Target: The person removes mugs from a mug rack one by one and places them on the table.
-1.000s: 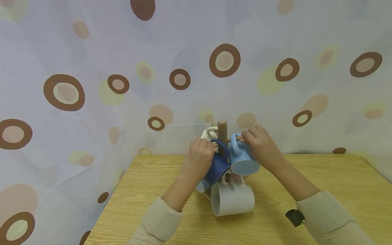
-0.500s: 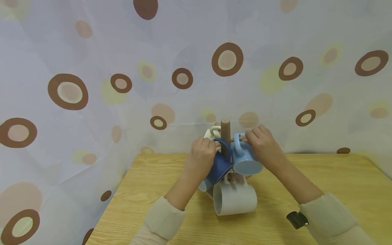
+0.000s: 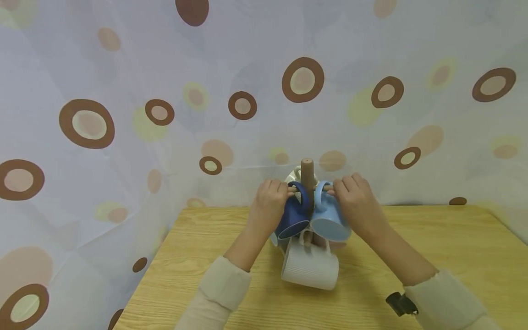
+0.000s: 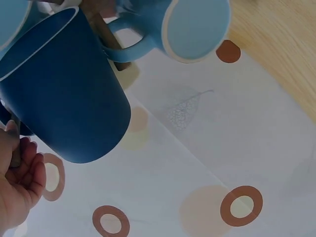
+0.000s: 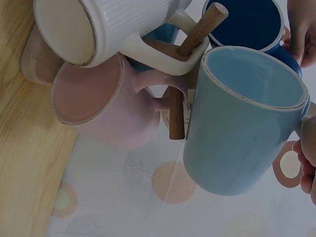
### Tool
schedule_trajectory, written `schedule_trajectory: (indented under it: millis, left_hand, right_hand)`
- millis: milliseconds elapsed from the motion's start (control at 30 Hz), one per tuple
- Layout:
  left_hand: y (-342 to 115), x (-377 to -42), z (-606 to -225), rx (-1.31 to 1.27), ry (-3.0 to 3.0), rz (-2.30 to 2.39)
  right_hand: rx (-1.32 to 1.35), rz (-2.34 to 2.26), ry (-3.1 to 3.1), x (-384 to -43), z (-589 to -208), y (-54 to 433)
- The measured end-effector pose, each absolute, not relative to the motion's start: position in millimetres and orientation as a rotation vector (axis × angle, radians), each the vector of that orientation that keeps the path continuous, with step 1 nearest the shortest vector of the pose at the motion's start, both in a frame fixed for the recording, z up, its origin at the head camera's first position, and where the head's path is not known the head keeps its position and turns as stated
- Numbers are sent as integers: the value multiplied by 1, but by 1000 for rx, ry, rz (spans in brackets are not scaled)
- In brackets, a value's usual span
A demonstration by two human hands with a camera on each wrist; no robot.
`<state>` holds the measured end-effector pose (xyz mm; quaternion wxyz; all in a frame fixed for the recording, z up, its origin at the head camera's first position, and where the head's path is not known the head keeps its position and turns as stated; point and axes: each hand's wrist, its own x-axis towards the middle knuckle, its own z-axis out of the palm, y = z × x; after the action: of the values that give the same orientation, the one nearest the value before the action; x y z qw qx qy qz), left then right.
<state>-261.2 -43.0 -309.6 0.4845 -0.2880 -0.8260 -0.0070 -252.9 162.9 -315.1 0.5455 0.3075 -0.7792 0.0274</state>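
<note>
A wooden mug tree stands amid hanging mugs. My left hand grips its left upper peg, which passes through the handle of a dark blue mug. On the other side, my right hand holds the upper peg carrying a light blue mug. Both mugs hang with their mouths downward. Below them a white ribbed mug hangs tilted from a lower peg, beside a pink mug in the right wrist view. The right peg is mostly hidden by my fingers.
Behind the post hangs a cream mug. Another light blue mug hangs lower on the left. The rack's wooden base shows at the wood-grain table. A dotted cloth covers the wall behind.
The rack has turned slightly and its post has shifted right. The left peg has gone farther back, the right one nearer; the white ribbed mug has swung. Both hands keep their grip.
</note>
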Motion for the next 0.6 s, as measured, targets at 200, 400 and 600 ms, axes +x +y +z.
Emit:
schedule_trajectory:
  millis: [200, 400, 600]
  left_hand:
    - [-43, -273, -310, -740, -2022, -56]
    - [-41, -285, -312, -771, -2035, -127]
    - [-39, -290, -313, -769, -2026, -163]
  right_hand:
    - [682, 12, -1841, -249, -315, 160]
    - [625, -60, -1838, -245, -317, 157]
    - [615, -16, -1825, -247, -317, 156]
